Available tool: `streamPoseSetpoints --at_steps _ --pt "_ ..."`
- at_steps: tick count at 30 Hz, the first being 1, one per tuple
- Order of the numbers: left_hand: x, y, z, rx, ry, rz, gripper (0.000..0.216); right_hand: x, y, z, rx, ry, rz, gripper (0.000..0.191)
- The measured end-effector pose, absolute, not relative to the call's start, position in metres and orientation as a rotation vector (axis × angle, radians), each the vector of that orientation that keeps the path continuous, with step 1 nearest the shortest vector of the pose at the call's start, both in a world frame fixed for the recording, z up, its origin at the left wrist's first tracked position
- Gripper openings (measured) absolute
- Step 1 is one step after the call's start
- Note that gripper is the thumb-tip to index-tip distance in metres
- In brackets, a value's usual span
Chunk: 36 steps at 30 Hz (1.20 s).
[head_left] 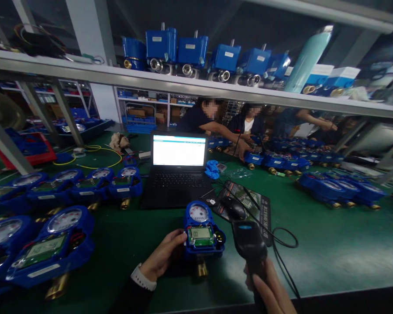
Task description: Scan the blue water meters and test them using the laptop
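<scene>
you're reaching your left hand [162, 258] fwd, fingers curled on the left side of the blue water meter [202, 233], sitting near-centre on the green bench [330, 253]. your right hand [271, 288] is clamped on the black scanner [249, 242], upright, just right of the meter.

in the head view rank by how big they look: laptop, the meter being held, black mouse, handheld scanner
1. laptop
2. and 3. meter at the left hand and scanner in the right hand: look alike, both near the camera
4. mouse
</scene>
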<state>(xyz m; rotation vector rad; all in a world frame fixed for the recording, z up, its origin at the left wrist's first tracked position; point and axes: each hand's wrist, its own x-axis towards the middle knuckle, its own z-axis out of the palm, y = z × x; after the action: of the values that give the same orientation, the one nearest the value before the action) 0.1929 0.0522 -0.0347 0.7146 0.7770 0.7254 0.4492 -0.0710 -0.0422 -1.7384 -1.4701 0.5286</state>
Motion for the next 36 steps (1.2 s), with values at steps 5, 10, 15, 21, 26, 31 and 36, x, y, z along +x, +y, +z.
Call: streamPoseSetpoints --at_steps 5,10,15,21,26,31,36 --pt "0.193 0.05 -0.031 0.705 0.791 0.727 0.068 0.465 -0.004 -0.034 -1.8 -1.786 0.375 0.053" --pt "0.193 0.048 -0.035 0.699 0.772 0.722 0.062 0.475 0.027 -0.039 -1.775 -2.014 0.29 0.044" --pt "0.194 0.051 -0.046 0.714 0.731 0.752 0.057 0.512 0.076 -0.043 -1.796 -1.883 0.052 0.049" --pt "0.195 0.053 -0.058 0.697 0.709 0.764 0.062 0.533 0.123 -0.081 -1.775 -1.949 -0.002 0.054" --pt "0.197 0.052 -0.061 0.632 0.606 0.804 0.052 0.533 0.126 -0.094 -1.798 -1.935 -0.022 0.05" --pt "0.194 0.056 -0.058 0.787 0.545 0.763 0.05 0.533 0.126 -0.095 -1.816 -1.894 -0.075 0.05" --pt "0.191 0.055 -0.054 0.83 0.586 0.766 0.054 0.534 0.127 -0.1 -1.813 -1.861 -0.115 0.049"
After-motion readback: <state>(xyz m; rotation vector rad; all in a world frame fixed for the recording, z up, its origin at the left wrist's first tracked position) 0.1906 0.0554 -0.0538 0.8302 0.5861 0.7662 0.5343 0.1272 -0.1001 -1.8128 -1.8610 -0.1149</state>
